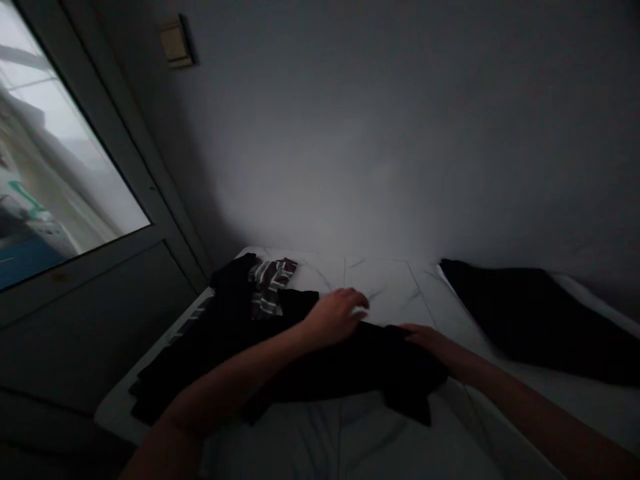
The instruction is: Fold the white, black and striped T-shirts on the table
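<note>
Head camera view, and it's pretty dim, so bear with me on the dark stuff. Smack in the middle there's a black garment (350, 367) spread out on a white marble-patterned surface (380, 440), with both hands at its far edge. One corner of it pokes out toward the viewer, below the right hand.

Left hand (340, 313) is over the garment's far edge, fingers curled in narrow around a small white bit (360, 311). Can't tell if that's a separate thing or part of the cloth. Right hand (425, 337) lies on the garment's far edge over to the right, fingers pointing left, well, toward the other hand. Too dark to tell if it's pinching the fabric or just resting on it.

Off to the left is a messy bunch of dark clothes (215, 327), running right up against the black garment, and I honestly can't see where one ends and the other starts. A striped cloth (270, 283) sits at the back of that bunch. Well apart on the right there's a black cloth (540, 320) lying flat-ish near the grey wall (375, 133). Door with a glass pane (85, 280) on the left, plus a squarish switch plate (175, 41) up on the wall.
</note>
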Action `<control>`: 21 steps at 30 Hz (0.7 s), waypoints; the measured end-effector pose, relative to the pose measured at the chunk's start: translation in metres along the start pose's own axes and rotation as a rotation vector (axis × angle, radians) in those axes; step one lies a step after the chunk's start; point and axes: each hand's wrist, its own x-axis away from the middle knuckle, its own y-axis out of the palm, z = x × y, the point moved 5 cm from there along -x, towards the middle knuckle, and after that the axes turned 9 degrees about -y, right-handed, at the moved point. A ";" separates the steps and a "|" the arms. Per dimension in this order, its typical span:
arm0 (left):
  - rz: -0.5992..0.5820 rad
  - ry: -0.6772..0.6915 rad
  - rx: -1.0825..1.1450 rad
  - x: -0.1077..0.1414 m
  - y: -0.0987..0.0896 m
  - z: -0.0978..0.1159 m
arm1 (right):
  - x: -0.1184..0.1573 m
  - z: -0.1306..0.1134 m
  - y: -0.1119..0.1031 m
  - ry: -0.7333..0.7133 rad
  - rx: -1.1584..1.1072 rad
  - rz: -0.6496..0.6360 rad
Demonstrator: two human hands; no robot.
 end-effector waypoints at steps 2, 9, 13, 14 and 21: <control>0.020 -0.176 -0.185 -0.027 0.014 -0.036 | 0.029 0.018 -0.022 0.111 -0.070 0.022; -0.134 -0.393 -0.126 -0.068 0.073 -0.084 | 0.090 0.045 -0.090 0.016 0.085 0.363; -0.151 -0.318 -0.028 -0.085 0.057 -0.064 | 0.094 0.044 -0.115 -0.090 0.033 0.499; -0.130 -0.302 -0.007 -0.093 0.045 -0.058 | 0.091 0.039 -0.122 -0.101 -0.014 0.530; 0.457 -0.272 0.307 -0.142 -0.123 -0.019 | 0.045 -0.065 -0.187 -0.406 -0.270 0.713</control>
